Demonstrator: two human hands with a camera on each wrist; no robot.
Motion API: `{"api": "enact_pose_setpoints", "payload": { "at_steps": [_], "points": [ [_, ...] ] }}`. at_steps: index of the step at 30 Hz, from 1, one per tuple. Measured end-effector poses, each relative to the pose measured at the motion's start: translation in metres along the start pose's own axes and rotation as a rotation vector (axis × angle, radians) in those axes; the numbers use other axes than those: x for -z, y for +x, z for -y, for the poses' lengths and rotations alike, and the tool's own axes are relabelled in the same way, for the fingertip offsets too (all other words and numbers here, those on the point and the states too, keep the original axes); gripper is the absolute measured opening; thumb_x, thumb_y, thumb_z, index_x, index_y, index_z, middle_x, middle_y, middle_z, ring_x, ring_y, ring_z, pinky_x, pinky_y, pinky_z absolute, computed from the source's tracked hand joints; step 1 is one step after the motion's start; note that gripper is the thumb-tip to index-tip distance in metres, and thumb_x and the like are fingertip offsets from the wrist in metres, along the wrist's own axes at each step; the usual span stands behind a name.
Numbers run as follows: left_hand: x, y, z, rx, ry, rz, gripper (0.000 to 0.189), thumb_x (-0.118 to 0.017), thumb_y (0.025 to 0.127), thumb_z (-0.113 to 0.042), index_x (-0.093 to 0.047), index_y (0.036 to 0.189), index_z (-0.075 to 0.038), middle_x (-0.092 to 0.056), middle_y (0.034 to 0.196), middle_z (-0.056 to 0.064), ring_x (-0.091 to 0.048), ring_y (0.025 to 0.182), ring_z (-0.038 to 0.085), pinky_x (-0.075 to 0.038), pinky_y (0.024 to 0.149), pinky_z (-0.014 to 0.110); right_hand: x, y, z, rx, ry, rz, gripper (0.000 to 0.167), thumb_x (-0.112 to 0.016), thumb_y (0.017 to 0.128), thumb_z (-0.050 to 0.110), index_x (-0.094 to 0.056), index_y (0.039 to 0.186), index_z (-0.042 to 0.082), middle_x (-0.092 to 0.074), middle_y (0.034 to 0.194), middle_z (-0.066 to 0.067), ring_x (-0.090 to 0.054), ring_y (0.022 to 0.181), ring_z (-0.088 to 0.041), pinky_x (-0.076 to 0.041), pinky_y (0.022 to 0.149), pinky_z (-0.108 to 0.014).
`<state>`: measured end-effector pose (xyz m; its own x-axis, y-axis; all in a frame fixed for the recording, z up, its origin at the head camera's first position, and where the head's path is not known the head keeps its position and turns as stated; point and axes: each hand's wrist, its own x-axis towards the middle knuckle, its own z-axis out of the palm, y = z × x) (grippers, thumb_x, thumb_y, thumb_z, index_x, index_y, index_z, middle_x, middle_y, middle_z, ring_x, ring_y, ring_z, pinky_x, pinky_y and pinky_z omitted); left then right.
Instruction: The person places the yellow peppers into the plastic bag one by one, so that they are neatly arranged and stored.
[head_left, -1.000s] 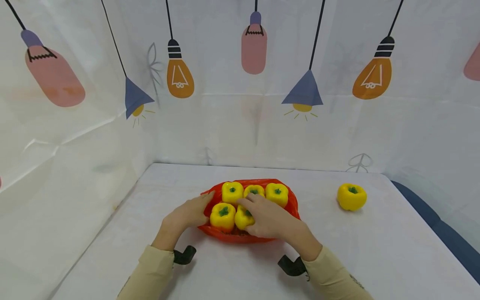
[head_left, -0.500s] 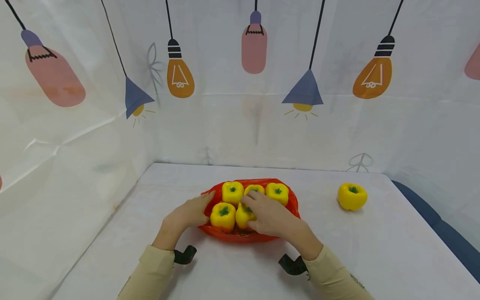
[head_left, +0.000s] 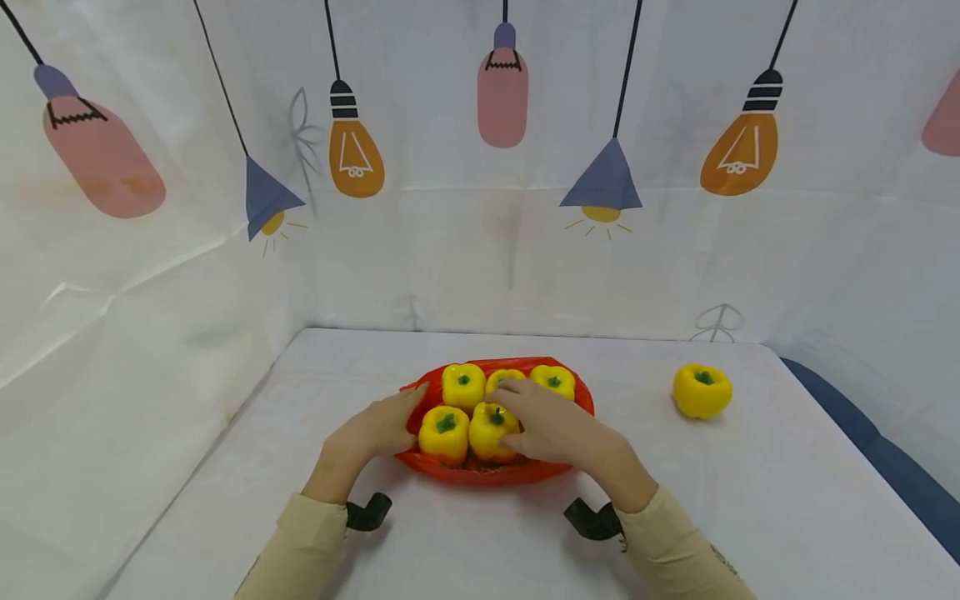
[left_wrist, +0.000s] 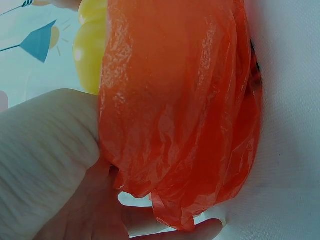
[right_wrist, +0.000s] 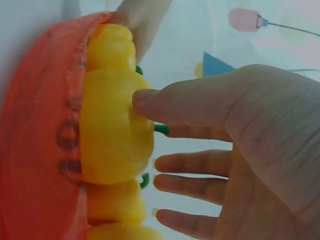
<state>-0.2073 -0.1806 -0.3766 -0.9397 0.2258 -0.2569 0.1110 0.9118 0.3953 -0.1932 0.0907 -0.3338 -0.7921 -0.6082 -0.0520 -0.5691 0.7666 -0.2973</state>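
Note:
A red plastic bag [head_left: 465, 477] lies on the table with several yellow bell peppers in it. At the bag's left end is my left hand [head_left: 381, 425]; it grips the bag's side, its thumb hidden behind the red film in the left wrist view and its fingers [left_wrist: 200, 231] outside. My right hand [head_left: 558, 421] is over the bag's right part, fingers straight and spread. Its thumb tip overlaps the front middle bell pepper [right_wrist: 112, 130] in the right wrist view. Beside that one sits another bell pepper [head_left: 444, 440], stem up.
A single yellow bell pepper [head_left: 702, 392] stands apart on the white table [head_left: 465, 550], to the right of the bag. Behind the table hangs a white sheet [head_left: 450, 267] printed with lamps. Something dark blue [head_left: 862, 450] runs along the table's right edge.
My right hand has loosened from the front middle bell pepper and shifted slightly right, so more of that pepper shows. The left hand has stayed at the bag's left end.

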Motion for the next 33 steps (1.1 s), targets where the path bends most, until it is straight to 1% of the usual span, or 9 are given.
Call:
{"api": "enact_pose_setpoints", "payload": {
  "at_steps": [4,8,10,15,20,24,29,33],
  "points": [
    [0.000,0.000,0.000,-0.004,0.006,-0.004,0.081,-0.070,0.085,-0.016,-0.031,0.157,-0.014,-0.042,0.157,0.008,-0.039,0.144,0.031,-0.033,0.118,0.057,0.005,-0.003,-0.009,-0.023,0.050,-0.021,0.057,-0.072,0.089,0.033,-0.054,0.142,0.023,-0.051,0.148,0.002,-0.045,0.138,-0.021,-0.046,0.111,-0.045],
    [0.000,-0.001,-0.001,-0.009,0.005,-0.006,0.081,-0.070,0.085,-0.016,-0.031,0.157,-0.013,-0.042,0.157,0.008,-0.039,0.145,0.031,-0.033,0.118,0.057,0.010,-0.006,-0.020,-0.044,0.084,-0.048,0.057,-0.073,0.089,0.032,-0.054,0.142,0.022,-0.053,0.145,0.001,-0.049,0.133,-0.020,-0.047,0.110,-0.044],
    [0.000,-0.001,-0.001,-0.012,0.001,-0.006,0.081,-0.070,0.085,-0.016,-0.031,0.157,-0.013,-0.042,0.157,0.008,-0.039,0.144,0.031,-0.034,0.118,0.057,0.013,-0.007,-0.025,-0.054,0.110,-0.052,0.057,-0.073,0.089,0.030,-0.055,0.142,0.019,-0.054,0.143,-0.002,-0.051,0.130,-0.020,-0.047,0.110,-0.046],
    [0.000,-0.001,-0.002,-0.018,0.005,-0.007,0.081,-0.069,0.085,-0.015,-0.031,0.157,-0.012,-0.042,0.157,0.008,-0.040,0.144,0.031,-0.033,0.118,0.056,0.021,-0.009,-0.039,-0.095,0.124,-0.049,0.056,-0.071,0.090,0.027,-0.054,0.142,0.015,-0.054,0.144,-0.006,-0.051,0.131,-0.025,-0.044,0.112,-0.051],
    [0.000,0.000,-0.003,-0.022,0.010,-0.007,0.081,-0.069,0.085,-0.016,-0.032,0.156,-0.012,-0.043,0.157,0.008,-0.040,0.144,0.031,-0.033,0.118,0.056,0.028,-0.016,-0.055,-0.158,0.129,-0.055,0.058,-0.070,0.089,0.025,-0.053,0.142,0.013,-0.050,0.146,-0.012,-0.048,0.133,-0.033,-0.044,0.110,-0.057],
    [-0.001,0.000,-0.003,-0.024,0.015,-0.010,0.080,-0.069,0.085,-0.016,-0.032,0.156,-0.012,-0.043,0.156,0.008,-0.042,0.142,0.031,-0.034,0.117,0.057,0.032,-0.021,-0.069,-0.173,0.114,-0.068,0.060,-0.069,0.088,0.024,-0.051,0.144,0.010,-0.049,0.148,-0.016,-0.047,0.133,-0.036,-0.045,0.108,-0.059],
    [-0.001,0.000,-0.002,-0.020,0.021,-0.015,0.079,-0.068,0.085,-0.016,-0.033,0.156,-0.012,-0.043,0.156,0.007,-0.043,0.141,0.031,-0.035,0.117,0.056,0.039,-0.025,-0.081,-0.189,0.139,-0.081,0.061,-0.068,0.089,0.025,-0.049,0.145,0.010,-0.048,0.149,-0.016,-0.044,0.137,-0.038,-0.041,0.109,-0.063],
    [-0.001,-0.001,-0.001,-0.016,0.017,-0.014,0.080,-0.068,0.085,-0.016,-0.032,0.156,-0.012,-0.042,0.157,0.009,-0.041,0.143,0.031,-0.034,0.117,0.056,0.043,-0.029,-0.093,-0.203,0.151,-0.096,0.063,-0.069,0.088,0.025,-0.048,0.146,0.009,-0.047,0.150,-0.017,-0.042,0.138,-0.040,-0.040,0.110,-0.063]
  ]
}}
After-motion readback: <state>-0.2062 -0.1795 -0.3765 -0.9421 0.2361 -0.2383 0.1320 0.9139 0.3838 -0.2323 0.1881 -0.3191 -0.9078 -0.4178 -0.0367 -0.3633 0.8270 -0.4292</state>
